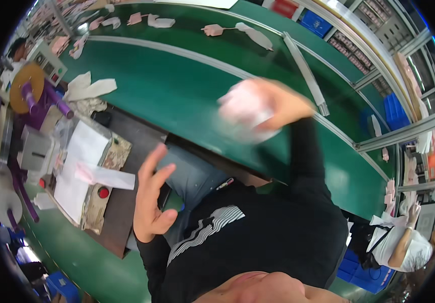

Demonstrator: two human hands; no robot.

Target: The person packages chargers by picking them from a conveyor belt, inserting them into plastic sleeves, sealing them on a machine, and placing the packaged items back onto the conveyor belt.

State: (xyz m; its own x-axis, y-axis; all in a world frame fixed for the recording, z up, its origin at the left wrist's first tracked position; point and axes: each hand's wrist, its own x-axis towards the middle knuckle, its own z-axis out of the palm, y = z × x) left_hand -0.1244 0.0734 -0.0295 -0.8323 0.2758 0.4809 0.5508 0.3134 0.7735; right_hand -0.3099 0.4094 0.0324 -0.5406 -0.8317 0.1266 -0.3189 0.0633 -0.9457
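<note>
While the right hand [284, 104] was clamped on what seemed, through blur, a pink-and-white bundle [245, 103] over the tabletop [151, 76], any slackening could have dropped it, the left hand [150, 209], fingers apart, being distant.

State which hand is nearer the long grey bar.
Right. The right hand appears just left of the grey bar; the left hand is much farther off, lower left.

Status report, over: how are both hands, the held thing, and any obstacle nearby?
Right hand: gripping blurred pink-and-white bundle over green worktop. Left hand: raised, empty. Nothing seen blocking either hand.
</note>
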